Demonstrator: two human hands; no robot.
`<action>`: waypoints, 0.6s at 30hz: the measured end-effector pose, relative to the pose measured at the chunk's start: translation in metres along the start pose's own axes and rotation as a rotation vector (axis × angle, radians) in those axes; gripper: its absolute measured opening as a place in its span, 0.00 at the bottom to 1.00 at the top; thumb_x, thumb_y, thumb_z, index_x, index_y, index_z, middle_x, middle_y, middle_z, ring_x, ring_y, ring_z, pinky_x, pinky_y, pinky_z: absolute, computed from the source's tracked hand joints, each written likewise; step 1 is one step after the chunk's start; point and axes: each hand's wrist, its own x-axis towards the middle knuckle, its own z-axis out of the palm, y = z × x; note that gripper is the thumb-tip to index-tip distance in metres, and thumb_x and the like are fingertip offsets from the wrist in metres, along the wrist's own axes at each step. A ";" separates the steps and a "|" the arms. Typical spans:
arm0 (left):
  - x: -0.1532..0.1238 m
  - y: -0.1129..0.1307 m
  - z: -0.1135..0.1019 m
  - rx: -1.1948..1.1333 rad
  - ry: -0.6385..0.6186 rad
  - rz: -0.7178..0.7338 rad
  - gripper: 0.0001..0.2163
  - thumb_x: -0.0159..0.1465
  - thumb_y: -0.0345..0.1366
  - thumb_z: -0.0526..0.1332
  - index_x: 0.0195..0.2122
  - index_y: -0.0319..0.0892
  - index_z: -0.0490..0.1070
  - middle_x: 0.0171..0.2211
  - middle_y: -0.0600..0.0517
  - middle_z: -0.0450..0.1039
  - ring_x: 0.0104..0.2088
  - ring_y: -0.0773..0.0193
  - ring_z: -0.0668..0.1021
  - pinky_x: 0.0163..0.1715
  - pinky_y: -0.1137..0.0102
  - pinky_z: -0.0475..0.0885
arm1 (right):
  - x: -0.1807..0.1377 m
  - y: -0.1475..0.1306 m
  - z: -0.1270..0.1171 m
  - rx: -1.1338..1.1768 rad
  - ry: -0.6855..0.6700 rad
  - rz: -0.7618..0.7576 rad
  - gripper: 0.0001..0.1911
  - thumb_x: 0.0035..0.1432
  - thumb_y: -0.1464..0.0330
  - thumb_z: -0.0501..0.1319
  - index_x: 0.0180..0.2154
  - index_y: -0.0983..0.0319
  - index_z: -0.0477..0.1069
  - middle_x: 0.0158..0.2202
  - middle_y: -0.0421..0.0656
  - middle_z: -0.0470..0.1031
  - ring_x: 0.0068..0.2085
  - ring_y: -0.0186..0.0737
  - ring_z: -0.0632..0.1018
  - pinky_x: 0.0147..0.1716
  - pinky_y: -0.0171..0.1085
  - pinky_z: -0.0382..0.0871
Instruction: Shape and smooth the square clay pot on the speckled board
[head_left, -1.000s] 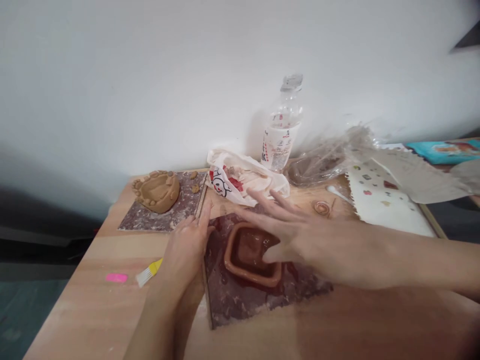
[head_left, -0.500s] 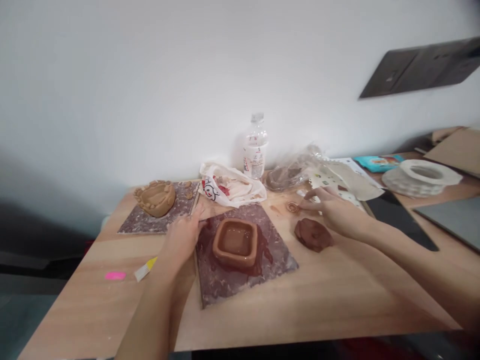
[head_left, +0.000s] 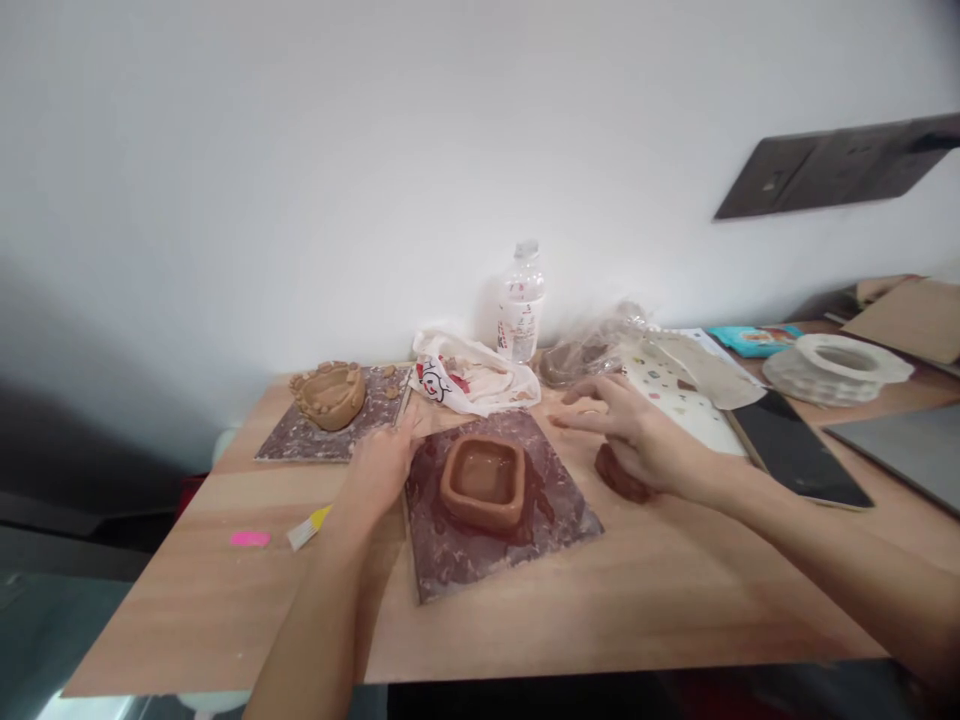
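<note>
My left hand lies at the left edge of the near marbled board, fingers stretched forward and holding nothing visible. On this board stands a square brown clay dish with rounded corners and a wet, shiny inside. My right hand hovers low over the table right of the board, its thumb and fingers apart. Under its palm sits a dark brown clay lump, partly covered by the hand. Small clay bits lie by the fingertips; the little clay coil there is mostly hidden.
A second board at left carries a clay bowl with a lumpy rim. Behind are a plastic bag and bottle. A brush and pink piece lie left; a phone and white ring-shaped vessel right.
My right hand has moved left and now reaches over the clay lump and past the small coil. My left hand stays by the board edge. The view has shifted slightly.
</note>
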 end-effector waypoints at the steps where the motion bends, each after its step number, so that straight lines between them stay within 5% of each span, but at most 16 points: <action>1: 0.000 0.000 0.000 0.002 0.001 0.005 0.27 0.71 0.37 0.48 0.71 0.45 0.46 0.39 0.41 0.79 0.40 0.51 0.82 0.38 0.64 0.73 | 0.003 -0.013 0.001 0.065 0.036 -0.073 0.27 0.59 0.81 0.52 0.50 0.50 0.76 0.53 0.48 0.66 0.52 0.48 0.69 0.47 0.50 0.70; 6: -0.001 0.001 0.000 0.014 -0.015 0.008 0.28 0.71 0.37 0.49 0.71 0.45 0.43 0.40 0.41 0.79 0.41 0.51 0.82 0.38 0.64 0.72 | 0.015 -0.047 0.007 0.207 -0.037 -0.233 0.23 0.65 0.74 0.56 0.56 0.44 0.69 0.60 0.43 0.60 0.64 0.47 0.59 0.60 0.54 0.62; 12: -0.002 -0.001 0.002 -0.010 0.029 0.031 0.28 0.71 0.37 0.48 0.71 0.44 0.43 0.38 0.41 0.79 0.39 0.51 0.82 0.37 0.65 0.72 | 0.024 -0.044 0.009 0.199 -0.177 0.040 0.16 0.68 0.66 0.53 0.54 0.48 0.70 0.63 0.43 0.59 0.68 0.49 0.54 0.64 0.57 0.57; 18: -0.002 -0.001 0.000 -0.047 0.008 0.015 0.27 0.71 0.38 0.49 0.71 0.43 0.46 0.37 0.40 0.79 0.39 0.51 0.82 0.38 0.64 0.71 | 0.028 -0.055 0.006 0.270 -0.241 0.078 0.18 0.69 0.62 0.53 0.58 0.49 0.65 0.64 0.44 0.59 0.68 0.47 0.54 0.64 0.54 0.57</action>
